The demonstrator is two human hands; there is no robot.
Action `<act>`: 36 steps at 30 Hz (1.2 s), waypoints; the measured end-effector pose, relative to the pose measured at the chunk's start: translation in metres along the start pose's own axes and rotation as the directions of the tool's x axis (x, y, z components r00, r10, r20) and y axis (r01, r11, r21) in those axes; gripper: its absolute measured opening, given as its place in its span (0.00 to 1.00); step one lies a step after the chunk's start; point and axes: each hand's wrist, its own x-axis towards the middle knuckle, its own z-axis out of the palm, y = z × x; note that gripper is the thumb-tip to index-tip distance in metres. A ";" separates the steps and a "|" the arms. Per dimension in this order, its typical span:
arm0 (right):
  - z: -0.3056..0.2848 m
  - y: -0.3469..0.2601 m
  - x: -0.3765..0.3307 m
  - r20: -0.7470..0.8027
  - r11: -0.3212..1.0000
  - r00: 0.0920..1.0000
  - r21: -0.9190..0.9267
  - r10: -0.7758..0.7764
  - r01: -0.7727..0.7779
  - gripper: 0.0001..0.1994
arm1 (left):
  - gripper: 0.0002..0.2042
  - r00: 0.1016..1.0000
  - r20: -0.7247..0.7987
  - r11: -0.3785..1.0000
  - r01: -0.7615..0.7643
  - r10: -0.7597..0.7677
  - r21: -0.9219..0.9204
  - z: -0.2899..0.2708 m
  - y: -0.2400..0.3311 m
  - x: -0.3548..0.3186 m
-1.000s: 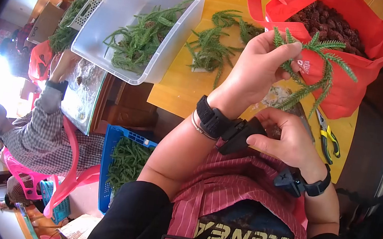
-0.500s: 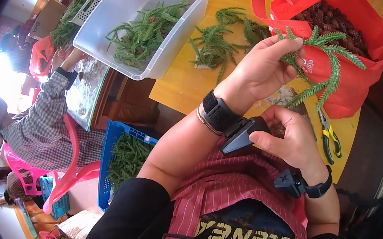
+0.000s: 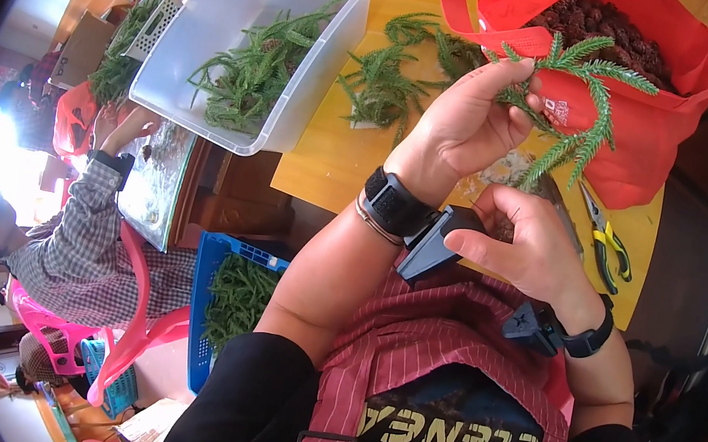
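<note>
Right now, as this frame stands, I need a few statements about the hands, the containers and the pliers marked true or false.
1. The left hand holds a green sprig. True.
2. The right hand grips the pliers. False: they lie apart from it, on the yellow tabletop.
3. The red bag contains pine cones. True.
4. The clear tub is right of the red bag. False: it is to the left.
5. Greenery sits in the blue crate. True.

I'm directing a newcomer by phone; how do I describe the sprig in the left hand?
Find the big red bag of brown cones on the yellow table. In front of it, the person's left hand pinches a branching green sprig. Unlike the loose greenery lying on the table, it is held up.
</note>
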 end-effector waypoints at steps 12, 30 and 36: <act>-0.004 0.000 0.001 -0.003 0.988 1.000 -0.152 -0.024 0.023 0.19 | 0.06 0.999 0.042 0.998 0.021 -0.023 0.054 -0.003 0.002 0.003; -0.030 -0.001 -0.009 -0.095 0.981 0.982 0.094 -0.162 0.171 0.22 | 0.05 0.887 -0.133 0.781 -0.307 0.442 0.543 -0.024 -0.004 -0.028; -0.029 -0.012 -0.015 -0.277 0.957 0.918 -0.140 -0.284 0.254 0.19 | 0.05 0.842 -0.032 0.592 -0.350 0.538 0.726 -0.017 -0.015 -0.044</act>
